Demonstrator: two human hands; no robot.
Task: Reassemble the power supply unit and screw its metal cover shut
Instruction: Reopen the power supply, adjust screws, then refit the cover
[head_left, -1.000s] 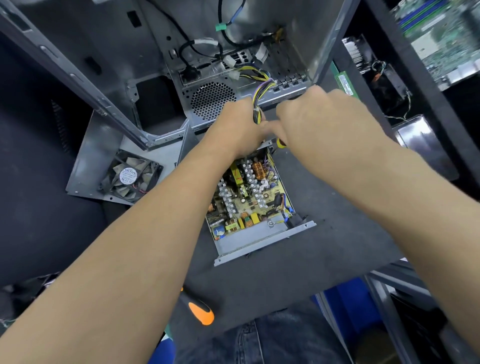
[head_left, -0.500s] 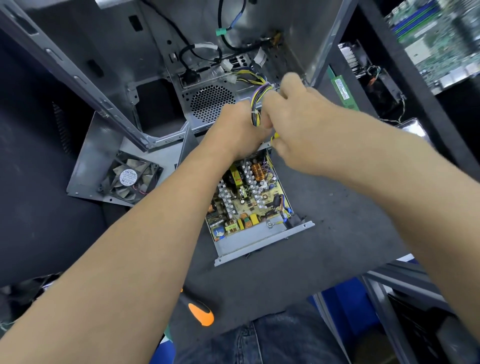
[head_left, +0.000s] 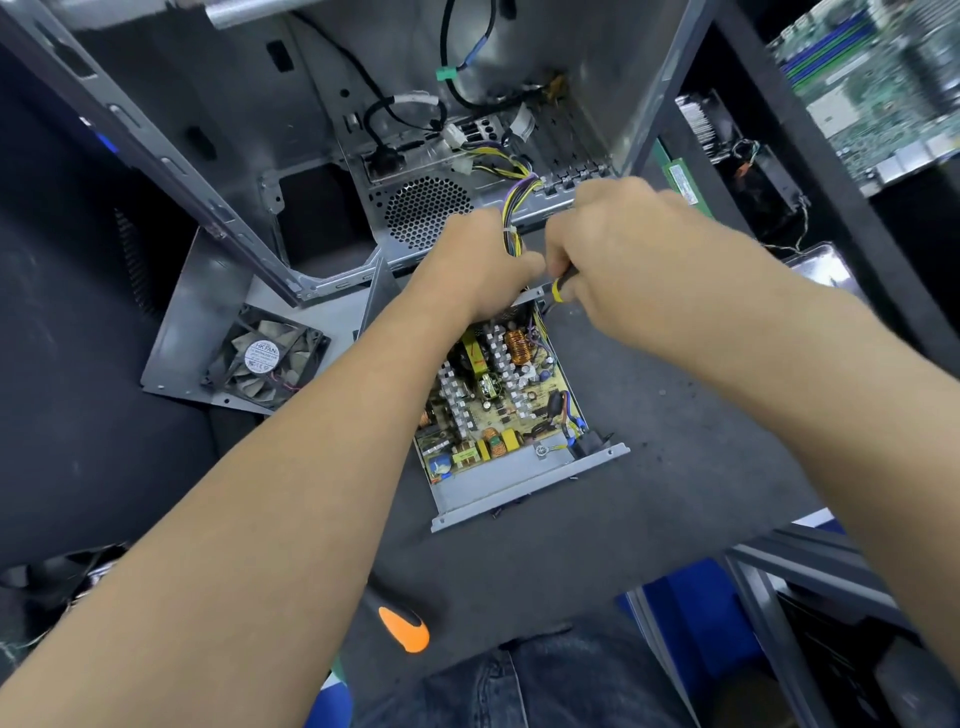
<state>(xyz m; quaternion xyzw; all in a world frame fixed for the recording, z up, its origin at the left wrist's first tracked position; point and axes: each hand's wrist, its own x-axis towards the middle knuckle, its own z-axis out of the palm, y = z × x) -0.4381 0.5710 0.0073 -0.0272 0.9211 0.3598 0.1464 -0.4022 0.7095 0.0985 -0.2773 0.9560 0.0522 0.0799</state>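
Two hands meet at the far end of the open PSU tray (head_left: 524, 486), which lies flat on the dark mat (head_left: 649, 467) with its circuit board (head_left: 498, 400) exposed inside: heatsinks, copper coils and yellow parts fill it, and no cover is on it. Left hand (head_left: 478, 260) curls around the wire bundle (head_left: 511, 218) that rises from the tray's far end; right hand (head_left: 618, 249) grips a black-and-yellow tool (head_left: 560, 285), only a short stub of which shows, so its tip and what it touches cannot be made out. Both hands hide the tray's far wall. Beyond the tray stands the PC case (head_left: 415, 130), open, holding loose cables and white connectors. Left of the tray lies the cover (head_left: 192, 322) with its fan (head_left: 262, 358). Near the tray's close end, an orange-and-black handle (head_left: 402, 629) pokes from under the left forearm, the rest hidden.
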